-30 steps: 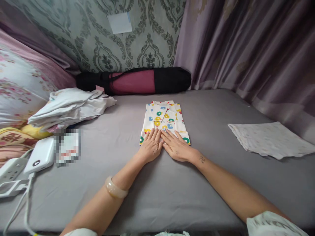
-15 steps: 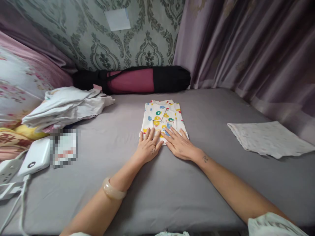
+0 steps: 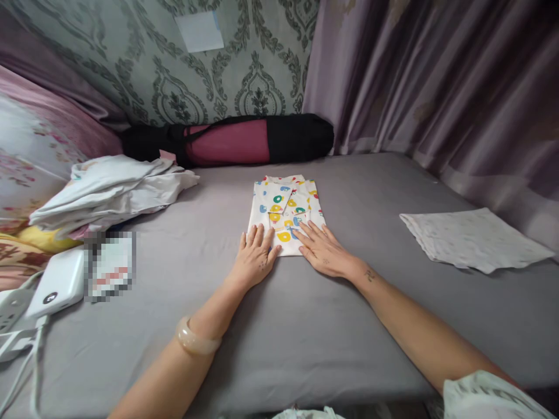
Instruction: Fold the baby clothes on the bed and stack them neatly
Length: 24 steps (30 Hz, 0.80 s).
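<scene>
A white shirt (image 3: 286, 218) with a colourful print lies folded into a neat rectangle on the grey bed sheet (image 3: 349, 326). Its collar faces away from me, and its sleeves are tucked across the upper side. My left hand (image 3: 255, 256) rests flat on the near left corner, fingers stretched out. On the near right part lies my right hand (image 3: 325, 250), palm down with spread fingers. Both hands touch the cloth and grip nothing. The corners under them are hidden.
At the left is a heap of pale clothes (image 3: 109, 189), near a white power bank (image 3: 59, 279) with cables. A long black and maroon bag (image 3: 229, 142) lies along the wall. To the right sits a folded pale cloth (image 3: 476, 240), below purple curtains (image 3: 393, 75).
My hands have slid apart toward the two sides of the shirt, showing more of its near edge between them. The view has shifted slightly.
</scene>
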Motion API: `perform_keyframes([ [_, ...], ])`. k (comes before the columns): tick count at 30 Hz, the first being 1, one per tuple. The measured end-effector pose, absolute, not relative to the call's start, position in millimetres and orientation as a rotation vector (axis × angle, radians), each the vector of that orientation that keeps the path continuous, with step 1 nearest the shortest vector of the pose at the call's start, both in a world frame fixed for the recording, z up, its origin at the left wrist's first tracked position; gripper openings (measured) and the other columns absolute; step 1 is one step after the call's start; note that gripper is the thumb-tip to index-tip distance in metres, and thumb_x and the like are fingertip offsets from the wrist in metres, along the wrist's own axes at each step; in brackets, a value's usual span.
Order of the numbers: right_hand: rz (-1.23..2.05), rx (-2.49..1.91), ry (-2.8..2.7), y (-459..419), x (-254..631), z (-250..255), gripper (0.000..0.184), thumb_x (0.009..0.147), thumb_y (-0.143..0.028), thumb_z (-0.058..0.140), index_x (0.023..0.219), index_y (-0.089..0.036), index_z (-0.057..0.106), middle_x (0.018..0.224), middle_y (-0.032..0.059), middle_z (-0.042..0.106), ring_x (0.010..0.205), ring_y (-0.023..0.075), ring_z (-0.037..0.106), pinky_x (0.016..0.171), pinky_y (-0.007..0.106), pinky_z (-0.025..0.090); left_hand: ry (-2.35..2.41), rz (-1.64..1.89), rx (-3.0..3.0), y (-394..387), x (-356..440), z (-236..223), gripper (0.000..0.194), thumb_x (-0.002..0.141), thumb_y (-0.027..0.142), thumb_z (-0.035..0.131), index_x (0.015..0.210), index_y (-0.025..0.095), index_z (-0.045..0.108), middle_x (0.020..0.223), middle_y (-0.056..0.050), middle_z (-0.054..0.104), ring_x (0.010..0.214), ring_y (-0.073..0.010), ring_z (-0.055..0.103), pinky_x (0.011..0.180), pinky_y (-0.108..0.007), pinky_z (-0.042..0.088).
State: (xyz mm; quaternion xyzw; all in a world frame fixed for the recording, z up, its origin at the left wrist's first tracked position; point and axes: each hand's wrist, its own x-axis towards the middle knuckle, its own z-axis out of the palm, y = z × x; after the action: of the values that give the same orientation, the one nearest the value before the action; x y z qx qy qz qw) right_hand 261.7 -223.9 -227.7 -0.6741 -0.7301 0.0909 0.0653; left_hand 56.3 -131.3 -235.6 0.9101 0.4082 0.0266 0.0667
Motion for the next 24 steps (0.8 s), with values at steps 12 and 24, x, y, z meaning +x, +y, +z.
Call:
perform_keyframes([
  [12, 0.251, -2.126, -2.115, -221.6, 282.0, -231.5, 0.063, 0.1, -0.049, 0.015, 0.156, -0.019, 0.021, 0.162, 0.0069, 0.014, 0.149, 0.024, 0.008, 0.121, 0.049, 0.01, 1.342, 0.101, 2.674, -120.0, 47.0, -235.4, 0.069, 0.099, 0.053, 0.019, 0.152, 0.011, 0.027, 0.159, -0.016, 0.022, 0.148, -0.0304, 0.013, 0.119, -0.05, 0.018],
  [24, 0.245, -2.083, -2.184, -215.4, 269.2, -216.2, 0.061, 0.1, -0.047, 0.018, 0.155, -0.021, 0.024, 0.162, 0.0069, 0.015, 0.149, 0.0243, 0.008, 0.12, 0.054, 0.004, 1.375, 0.358, 2.505, -113.5, 48.9, -233.9, 0.064, 0.099, 0.05, 0.017, 0.151, 0.015, 0.031, 0.158, -0.014, 0.027, 0.148, -0.0276, 0.017, 0.119, -0.053, 0.017],
])
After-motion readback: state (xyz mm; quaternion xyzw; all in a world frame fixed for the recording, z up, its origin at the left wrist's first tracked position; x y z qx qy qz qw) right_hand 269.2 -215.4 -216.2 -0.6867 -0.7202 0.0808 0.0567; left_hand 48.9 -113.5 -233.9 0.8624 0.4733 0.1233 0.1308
